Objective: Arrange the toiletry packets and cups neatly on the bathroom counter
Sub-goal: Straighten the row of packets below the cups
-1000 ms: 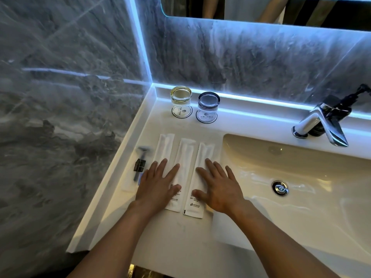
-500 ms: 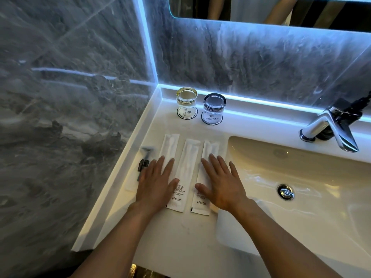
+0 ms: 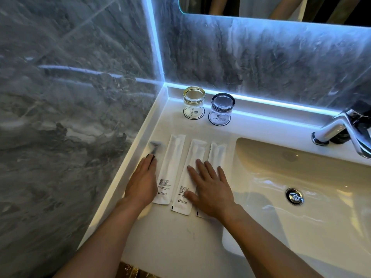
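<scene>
Three long white toiletry packets lie side by side on the white counter (image 3: 180, 243): the left packet (image 3: 170, 167), the middle packet (image 3: 190, 169) and the right packet (image 3: 217, 152). A clear razor packet (image 3: 155, 147) lies at the far left by the wall. My left hand (image 3: 143, 181) rests flat on the razor packet, fingers together. My right hand (image 3: 208, 187) lies spread across the middle and right packets, hiding most of the right one. Two glass cups stand on round coasters at the back: a clear cup (image 3: 193, 103) and a dark-rimmed cup (image 3: 222, 109).
The sink basin (image 3: 301, 177) with its drain (image 3: 294, 196) fills the right side. A chrome faucet (image 3: 341, 129) stands at the back right. Grey marble walls close the left and back, and a lit mirror (image 3: 261, 7) hangs above.
My left hand has slid left off the left white packet onto the razor packet. My right hand has shifted slightly left and now also covers the middle packet.
</scene>
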